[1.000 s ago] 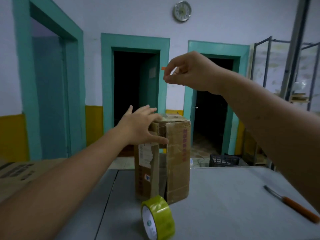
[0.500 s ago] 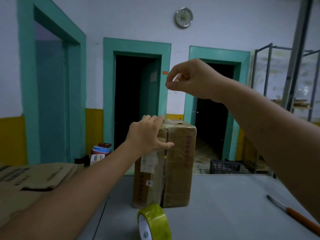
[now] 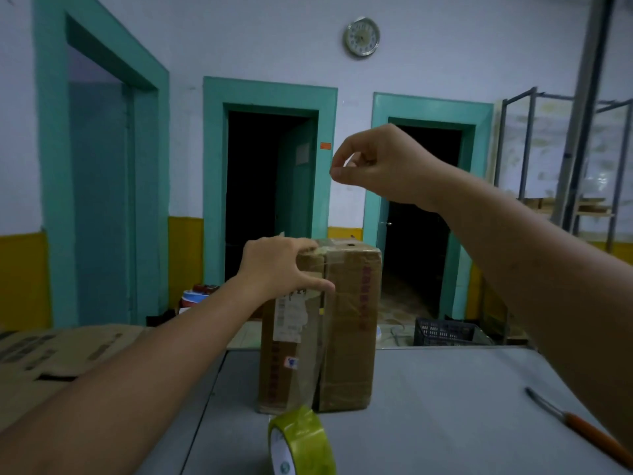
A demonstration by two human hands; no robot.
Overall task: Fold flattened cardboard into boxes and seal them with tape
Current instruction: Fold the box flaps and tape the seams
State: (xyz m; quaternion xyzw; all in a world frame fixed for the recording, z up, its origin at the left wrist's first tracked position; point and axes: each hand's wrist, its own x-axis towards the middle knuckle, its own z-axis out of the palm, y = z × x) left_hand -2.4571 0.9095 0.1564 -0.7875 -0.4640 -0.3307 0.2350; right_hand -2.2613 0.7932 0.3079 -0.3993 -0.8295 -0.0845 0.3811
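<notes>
A brown cardboard box (image 3: 349, 320) stands upright on the grey table (image 3: 445, 389), with clear tape down its front seam. My left hand (image 3: 277, 265) grips its top left corner, fingers curled over the top edge and thumb stretched across the front. My right hand (image 3: 376, 166) is raised above and right of the box, thumb and forefinger pinched together as if on a clear tape strip, which is too faint to make out. A yellow-green tape roll (image 3: 301, 443) stands on edge in front of the box.
An orange-handled knife (image 3: 589, 433) lies on the table at the right. Flattened cardboard (image 3: 51, 354) is stacked at the left. Past the table's far edge sit a black crate (image 3: 442, 332), open doorways and a metal rack at the right.
My left hand went from spread fingers beside the box's top to curling over its top edge. My right hand came down a little. The view tilted, so everything sits lower in frame.
</notes>
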